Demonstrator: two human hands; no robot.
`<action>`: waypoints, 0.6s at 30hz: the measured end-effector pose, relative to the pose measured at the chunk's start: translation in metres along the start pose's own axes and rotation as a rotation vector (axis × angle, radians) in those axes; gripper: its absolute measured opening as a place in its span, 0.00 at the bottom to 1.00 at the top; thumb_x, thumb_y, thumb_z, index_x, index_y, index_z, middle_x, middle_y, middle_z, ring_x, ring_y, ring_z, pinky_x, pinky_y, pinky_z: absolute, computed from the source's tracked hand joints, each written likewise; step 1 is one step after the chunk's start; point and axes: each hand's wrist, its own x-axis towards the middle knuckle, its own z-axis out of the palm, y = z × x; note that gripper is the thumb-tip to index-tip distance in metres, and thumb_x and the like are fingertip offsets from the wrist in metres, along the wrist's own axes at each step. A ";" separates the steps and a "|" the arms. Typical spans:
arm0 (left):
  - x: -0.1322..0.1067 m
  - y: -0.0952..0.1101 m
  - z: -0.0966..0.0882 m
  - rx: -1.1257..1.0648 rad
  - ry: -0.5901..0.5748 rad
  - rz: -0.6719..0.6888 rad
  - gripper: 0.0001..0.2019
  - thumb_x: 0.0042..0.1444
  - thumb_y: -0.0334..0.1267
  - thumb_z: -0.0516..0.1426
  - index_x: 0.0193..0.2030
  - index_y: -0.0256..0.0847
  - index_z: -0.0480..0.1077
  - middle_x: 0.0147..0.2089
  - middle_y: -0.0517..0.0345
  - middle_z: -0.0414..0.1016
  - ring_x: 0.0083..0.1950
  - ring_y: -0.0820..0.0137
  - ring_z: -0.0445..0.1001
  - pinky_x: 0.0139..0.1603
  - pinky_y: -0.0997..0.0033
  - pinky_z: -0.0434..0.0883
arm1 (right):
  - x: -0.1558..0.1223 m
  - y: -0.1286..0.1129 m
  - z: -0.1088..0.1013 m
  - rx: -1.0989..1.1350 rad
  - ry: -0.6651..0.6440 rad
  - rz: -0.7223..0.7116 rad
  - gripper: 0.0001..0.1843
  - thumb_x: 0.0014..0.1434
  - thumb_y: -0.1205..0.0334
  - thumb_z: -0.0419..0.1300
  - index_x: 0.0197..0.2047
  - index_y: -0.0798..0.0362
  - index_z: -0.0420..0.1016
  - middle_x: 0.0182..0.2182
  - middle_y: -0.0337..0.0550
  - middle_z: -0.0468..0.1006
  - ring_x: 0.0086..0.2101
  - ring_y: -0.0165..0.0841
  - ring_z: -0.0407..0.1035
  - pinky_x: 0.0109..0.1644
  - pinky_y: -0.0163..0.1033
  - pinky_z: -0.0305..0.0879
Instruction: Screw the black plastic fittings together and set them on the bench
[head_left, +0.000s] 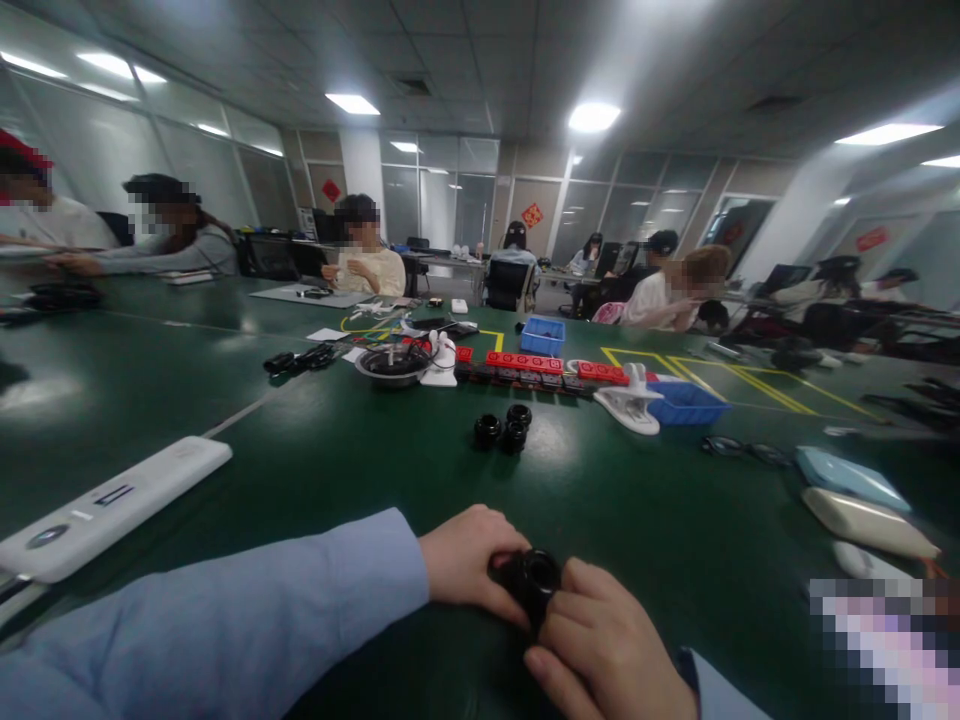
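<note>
Fingers of the left hand and the right hand are curled closed around one small black round plastic ring, held between them at the near edge of the dark green table. Three similar black rings lie farther away, well apart from the hands. Whether those are already finished, I cannot tell.

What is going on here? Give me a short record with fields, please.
Place: green table in an office, other people seated farther off
Left hand: fingers grip a black ring
Right hand: fingers on the same ring
Ahead: three similar black rings, red strip, blue bin
Left side: white power strip
</note>
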 end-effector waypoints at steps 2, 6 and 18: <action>0.000 0.001 -0.001 -0.025 -0.008 -0.008 0.19 0.42 0.54 0.62 0.28 0.39 0.65 0.23 0.67 0.61 0.27 0.75 0.61 0.30 0.74 0.54 | 0.001 0.009 -0.003 -0.006 -0.004 0.050 0.29 0.65 0.56 0.34 0.20 0.54 0.65 0.18 0.43 0.68 0.24 0.32 0.56 0.29 0.40 0.50; -0.001 0.004 -0.003 -0.048 -0.027 -0.037 0.20 0.41 0.56 0.62 0.30 0.40 0.67 0.24 0.67 0.61 0.28 0.74 0.62 0.32 0.73 0.55 | 0.002 0.035 -0.005 -0.007 -0.044 0.280 0.32 0.65 0.50 0.31 0.28 0.53 0.70 0.24 0.44 0.72 0.28 0.35 0.62 0.34 0.42 0.57; -0.002 0.003 -0.002 0.002 -0.019 -0.028 0.22 0.40 0.56 0.62 0.25 0.38 0.61 0.24 0.67 0.61 0.28 0.74 0.61 0.31 0.73 0.54 | 0.004 0.028 -0.006 0.103 0.012 0.378 0.19 0.64 0.53 0.43 0.45 0.55 0.69 0.37 0.47 0.74 0.38 0.37 0.68 0.44 0.46 0.64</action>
